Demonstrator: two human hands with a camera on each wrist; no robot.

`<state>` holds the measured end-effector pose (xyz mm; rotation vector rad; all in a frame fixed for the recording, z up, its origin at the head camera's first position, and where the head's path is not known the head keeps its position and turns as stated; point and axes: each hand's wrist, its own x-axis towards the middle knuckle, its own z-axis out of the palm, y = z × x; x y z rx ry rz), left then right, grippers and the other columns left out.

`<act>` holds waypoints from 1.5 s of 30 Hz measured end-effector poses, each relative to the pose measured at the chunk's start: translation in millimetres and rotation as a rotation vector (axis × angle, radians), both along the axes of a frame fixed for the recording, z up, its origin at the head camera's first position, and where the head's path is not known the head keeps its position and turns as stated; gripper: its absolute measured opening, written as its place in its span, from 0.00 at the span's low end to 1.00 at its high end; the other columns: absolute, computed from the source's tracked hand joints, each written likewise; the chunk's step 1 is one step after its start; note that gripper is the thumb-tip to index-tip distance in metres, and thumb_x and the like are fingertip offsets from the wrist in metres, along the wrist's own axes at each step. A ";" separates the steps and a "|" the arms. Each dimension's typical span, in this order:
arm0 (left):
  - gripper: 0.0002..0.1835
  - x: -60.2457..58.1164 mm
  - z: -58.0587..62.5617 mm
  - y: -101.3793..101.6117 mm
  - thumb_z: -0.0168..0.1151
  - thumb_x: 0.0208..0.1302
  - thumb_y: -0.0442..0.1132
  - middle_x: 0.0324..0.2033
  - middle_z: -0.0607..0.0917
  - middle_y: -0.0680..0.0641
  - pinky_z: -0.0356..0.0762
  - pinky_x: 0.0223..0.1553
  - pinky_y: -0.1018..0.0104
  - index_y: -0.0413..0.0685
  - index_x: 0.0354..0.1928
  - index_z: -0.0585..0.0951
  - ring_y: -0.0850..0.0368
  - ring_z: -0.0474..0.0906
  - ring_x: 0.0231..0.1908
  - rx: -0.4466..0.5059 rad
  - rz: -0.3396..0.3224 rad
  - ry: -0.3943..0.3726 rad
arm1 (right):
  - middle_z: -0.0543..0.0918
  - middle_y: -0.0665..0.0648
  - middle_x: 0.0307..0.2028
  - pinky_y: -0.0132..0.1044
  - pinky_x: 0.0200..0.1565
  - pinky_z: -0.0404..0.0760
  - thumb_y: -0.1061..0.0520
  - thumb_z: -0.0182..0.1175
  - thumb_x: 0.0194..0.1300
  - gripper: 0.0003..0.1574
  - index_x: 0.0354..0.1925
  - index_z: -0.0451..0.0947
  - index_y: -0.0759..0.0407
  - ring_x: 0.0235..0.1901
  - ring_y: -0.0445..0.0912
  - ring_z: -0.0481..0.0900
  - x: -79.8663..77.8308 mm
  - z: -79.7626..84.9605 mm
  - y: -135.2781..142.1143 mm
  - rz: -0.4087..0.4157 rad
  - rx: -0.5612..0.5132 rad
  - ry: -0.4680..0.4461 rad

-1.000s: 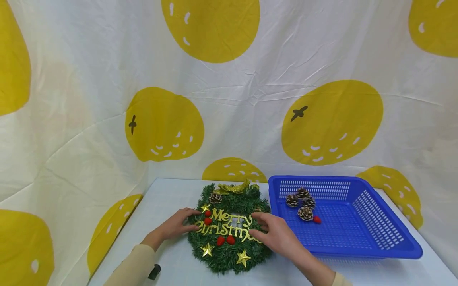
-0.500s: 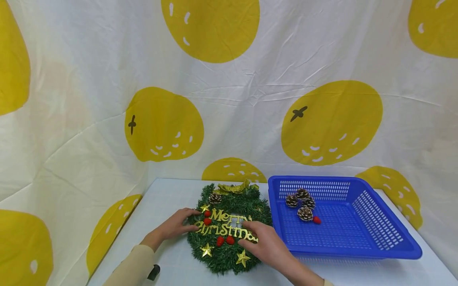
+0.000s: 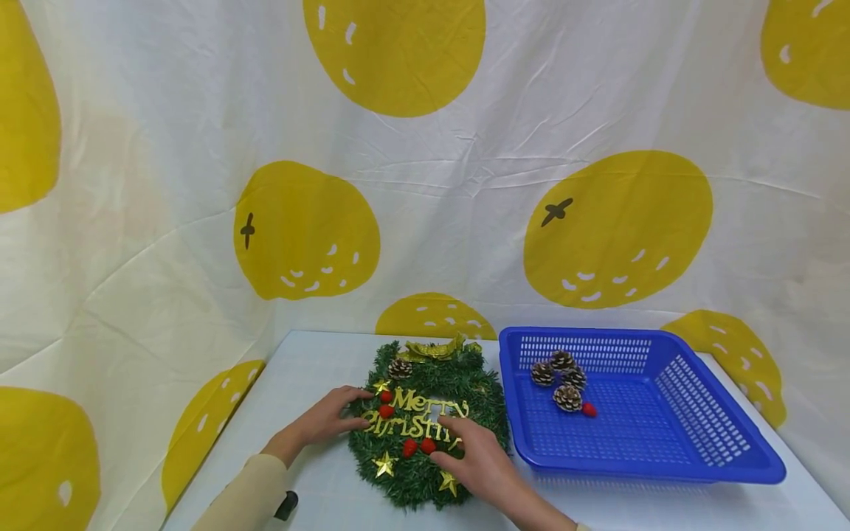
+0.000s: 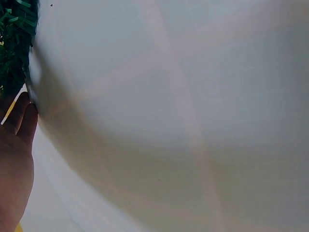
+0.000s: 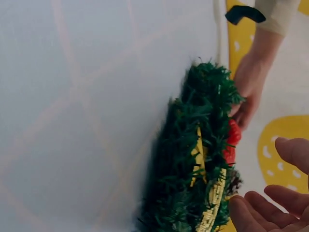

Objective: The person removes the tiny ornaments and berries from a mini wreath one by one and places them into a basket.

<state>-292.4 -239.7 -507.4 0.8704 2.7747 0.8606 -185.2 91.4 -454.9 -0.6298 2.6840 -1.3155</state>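
Observation:
A green Christmas wreath [image 3: 405, 487] lies flat on the table, with gold "Merry Christmas" lettering [image 3: 401, 400] across it. Red berries [image 3: 409, 447], gold stars [image 3: 384, 464], a pine cone [image 3: 400, 368] and a gold bow [image 3: 434, 349] decorate it. My left hand [image 3: 327, 419] rests against its left edge, fingers extended; the left wrist view shows part of that hand [image 4: 17, 164] beside the greenery [image 4: 17, 46]. Over the wreath's lower right, my right hand [image 3: 479, 457] has thumb and fingers spread, covering the lettering's end. In the right wrist view nothing shows between its fingers [image 5: 241, 212].
On the right stands a blue plastic basket [image 3: 637, 464], close to the wreath. Several pine cones [image 3: 567, 397] and one loose red berry [image 3: 589, 409] lie in its left part. A white curtain with yellow fruit shapes [image 3: 617, 228] hangs behind the white table [image 3: 319, 354].
My right hand has moved left and slightly down across the wreath, from the right end of the lettering towards the lower berries. My left hand has kept its place.

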 end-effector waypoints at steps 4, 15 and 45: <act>0.31 0.6 2.1 1.3 0.63 0.65 0.56 0.60 0.74 0.39 0.65 0.59 0.37 0.48 0.64 0.74 0.37 0.67 0.61 0.001 -0.004 0.004 | 0.79 0.62 0.56 0.47 0.42 0.82 0.46 0.67 0.63 0.36 0.64 0.72 0.61 0.48 0.57 0.80 -2.2 -5.9 -1.7 -0.008 0.015 -0.007; 0.31 1.1 2.7 1.8 0.62 0.65 0.56 0.60 0.74 0.40 0.65 0.59 0.37 0.48 0.64 0.74 0.37 0.67 0.61 -0.011 -0.012 0.012 | 0.79 0.62 0.57 0.62 0.53 0.73 0.46 0.67 0.63 0.34 0.62 0.75 0.61 0.52 0.59 0.78 -10.1 -15.2 -9.2 -0.009 0.062 0.000; 0.31 2.1 2.5 2.8 0.64 0.64 0.56 0.60 0.75 0.40 0.66 0.58 0.38 0.48 0.64 0.74 0.37 0.68 0.61 0.001 -0.006 0.015 | 0.85 0.47 0.38 0.35 0.29 0.78 0.56 0.69 0.60 0.06 0.38 0.83 0.50 0.32 0.40 0.81 -13.4 -27.8 -26.8 -0.038 0.264 0.311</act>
